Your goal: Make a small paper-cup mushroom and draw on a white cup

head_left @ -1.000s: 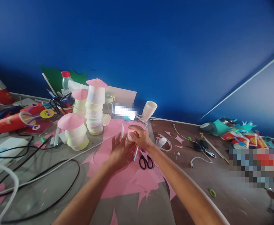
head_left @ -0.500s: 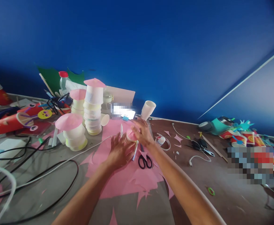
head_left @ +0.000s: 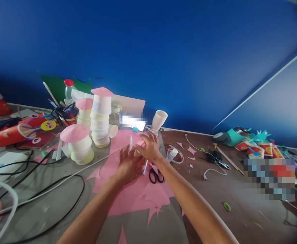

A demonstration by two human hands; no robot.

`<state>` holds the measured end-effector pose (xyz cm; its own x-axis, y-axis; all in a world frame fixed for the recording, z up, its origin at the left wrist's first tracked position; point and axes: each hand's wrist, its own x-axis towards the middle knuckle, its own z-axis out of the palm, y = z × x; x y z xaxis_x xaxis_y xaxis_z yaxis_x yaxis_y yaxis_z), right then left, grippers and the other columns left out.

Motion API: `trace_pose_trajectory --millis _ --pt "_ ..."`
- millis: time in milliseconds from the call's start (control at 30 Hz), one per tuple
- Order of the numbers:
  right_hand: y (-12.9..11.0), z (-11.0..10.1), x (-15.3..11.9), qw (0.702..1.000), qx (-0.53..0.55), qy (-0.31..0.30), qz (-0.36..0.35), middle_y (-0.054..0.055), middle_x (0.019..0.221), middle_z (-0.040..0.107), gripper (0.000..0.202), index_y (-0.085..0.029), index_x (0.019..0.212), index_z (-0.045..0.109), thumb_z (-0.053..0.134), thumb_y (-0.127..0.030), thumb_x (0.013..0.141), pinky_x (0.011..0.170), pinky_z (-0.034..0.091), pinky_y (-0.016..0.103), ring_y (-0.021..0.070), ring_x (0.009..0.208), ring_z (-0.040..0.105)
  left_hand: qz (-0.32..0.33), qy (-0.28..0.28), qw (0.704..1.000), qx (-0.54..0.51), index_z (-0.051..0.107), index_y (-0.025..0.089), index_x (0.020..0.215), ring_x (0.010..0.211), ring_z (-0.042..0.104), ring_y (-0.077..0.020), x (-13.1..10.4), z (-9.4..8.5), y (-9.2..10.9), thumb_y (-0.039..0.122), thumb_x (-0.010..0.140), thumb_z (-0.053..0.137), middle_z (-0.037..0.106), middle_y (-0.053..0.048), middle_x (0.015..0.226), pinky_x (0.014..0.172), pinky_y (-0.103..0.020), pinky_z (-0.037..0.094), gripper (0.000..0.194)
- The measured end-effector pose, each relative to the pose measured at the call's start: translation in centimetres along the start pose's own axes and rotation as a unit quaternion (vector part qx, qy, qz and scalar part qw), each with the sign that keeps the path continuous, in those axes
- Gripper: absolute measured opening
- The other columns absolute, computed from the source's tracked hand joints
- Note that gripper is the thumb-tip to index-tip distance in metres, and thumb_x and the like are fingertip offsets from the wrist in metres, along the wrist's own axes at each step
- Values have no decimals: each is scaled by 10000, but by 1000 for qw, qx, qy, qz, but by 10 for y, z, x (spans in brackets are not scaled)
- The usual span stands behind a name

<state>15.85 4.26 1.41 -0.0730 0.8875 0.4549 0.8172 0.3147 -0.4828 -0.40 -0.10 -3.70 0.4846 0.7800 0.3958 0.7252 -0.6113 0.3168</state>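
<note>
**Both hands on a small paper cup over pink paper**

Nearest, at the tabletop's near edge, both forearms reach in over a large sheet of cut pink paper lying flat at the tabletop's middle. On the sheet's right margin lie black-handled scissors, just beside the right wrist. The left hand rests on the pink sheet with its fingers stretched up against a small white paper cup with a pink top; the right hand lies curled over that cup from above, so the cup is held between the two, mostly hidden. A thin white-and-blue pen slants beneath the right hand; whether either hand grips it cannot be told. A white cable runs from the left edge toward the hands, and black cables loop nearer the left edge. Just right of the hands lies a small white bottle. Farther left stand stacks of white paper cups capped with pink paper cones. Toward the far edge, an empty white paper cup leans tilted, and a teal device sits near the far right corner.
</note>
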Motion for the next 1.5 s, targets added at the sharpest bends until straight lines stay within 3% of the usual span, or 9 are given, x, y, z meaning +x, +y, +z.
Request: trace_pose_trajectory --millis 100,233,333,467,600,700,967,1133,1500 --pt "3 -14 -10 997 59 39 45 193 1460 594 592 -164 1431 535 621 -481 939 1146 420 605 375 1406 517 1 10 1000 -6 689 383 1320 1482 289 -485 0 -2 0 352 903 641 443 -116 1573 1150 -715 253 420" --pt "6 -18 -38 983 121 94 103 213 1372 632 712 -171 1525 381 599 -520 944 1030 535 534 355 1290 616 -2 7 1000 -7 699 378 1313 1480 303 -488 1 -3 2 328 922 613 453 -127 1565 1146 -721 263 403" --pt "5 -8 -58 983 124 73 112 221 1372 619 945 -160 1577 281 740 -517 832 1055 515 545 373 1285 610 -12 -7 1000 -2 667 383 1357 1471 321 -493 1 -4 1 311 894 635 454 -138 1569 1139 -734 265 470" --pt "4 4 -64 984 122 53 116 215 1406 609 1009 -178 1598 246 789 -419 782 1101 482 566 395 1308 590 -10 -19 1000 -2 643 348 1396 1483 299 -516 1 -4 0 349 890 620 429 -171 1593 1148 -743 236 507" --pt "2 13 -53 980 115 36 156 255 1395 611 1010 -108 1583 260 783 -336 749 1041 525 614 429 1283 605 -10 -25 1000 1 681 284 1356 1486 279 -549 2 -4 -1 338 872 622 425 -207 1592 1142 -756 226 491" --pt "2 16 -45 978 116 36 170 251 1364 632 946 -93 1560 290 752 -291 759 1027 541 594 420 1265 624 -3 -21 1000 -6 703 333 1316 1486 279 -549 3 -2 -3 308 847 648 442 -176 1583 1130 -767 231 473" --pt "9 -9 -15 976 116 106 150 255 1512 506 868 -108 1523 314 708 -325 780 1149 440 552 381 1398 521 0 96 995 -9 726 260 1147 1421 385 -437 -2 12 -9 248 859 631 522 -146 1486 1133 -696 315 303" --pt "-9 -5 19 981 120 84 126 243 1556 462 850 -113 1528 323 706 -304 794 1178 406 534 364 1429 487 26 127 991 -24 695 279 1076 1315 471 -368 -2 14 -8 211 883 595 622 -96 1330 1110 -651 372 227" --pt "-53 59 42 982 121 -67 132 172 1343 662 861 -173 1555 346 735 -247 791 1057 503 476 346 1270 620 32 0 999 -3 640 225 1277 1269 553 -384 -2 -1 5 166 865 582 666 -146 1312 1136 -644 369 421"
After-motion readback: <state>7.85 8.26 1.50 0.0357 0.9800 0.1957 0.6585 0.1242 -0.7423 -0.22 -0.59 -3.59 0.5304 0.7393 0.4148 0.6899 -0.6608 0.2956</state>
